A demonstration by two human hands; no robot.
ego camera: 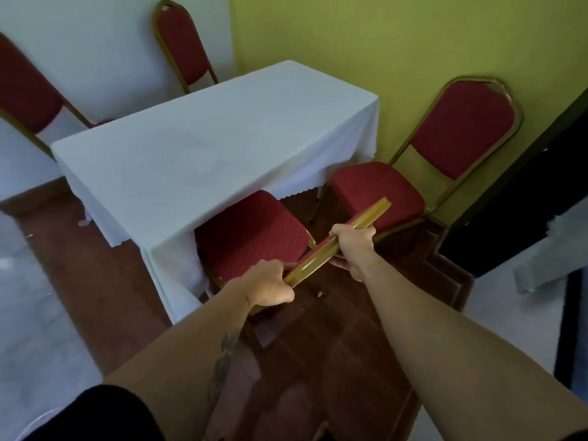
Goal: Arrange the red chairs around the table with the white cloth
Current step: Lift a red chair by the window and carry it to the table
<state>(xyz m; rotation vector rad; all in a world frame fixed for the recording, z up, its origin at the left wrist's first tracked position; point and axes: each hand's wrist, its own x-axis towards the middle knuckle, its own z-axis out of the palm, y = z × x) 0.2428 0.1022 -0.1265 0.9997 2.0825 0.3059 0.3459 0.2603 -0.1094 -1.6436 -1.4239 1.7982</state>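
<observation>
**Gripping the chair by its top rail**

Here you had the near chair (251, 237) at the white-clothed table (197, 135), seat part under the cloth. Your left hand (270, 286) and right hand (351, 241) were both curled tight around its gold backrest frame (337, 241). It looked rigid, smooth metal, probably fairly light; the rail suited steering.

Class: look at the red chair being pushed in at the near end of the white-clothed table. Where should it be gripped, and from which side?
Grip the gold top rail of the near chair, from behind. The rail is a long bar facing the person, and the seat points under the table. The left hand and right hand hold it apart like this, probably keeping it straight.
</observation>
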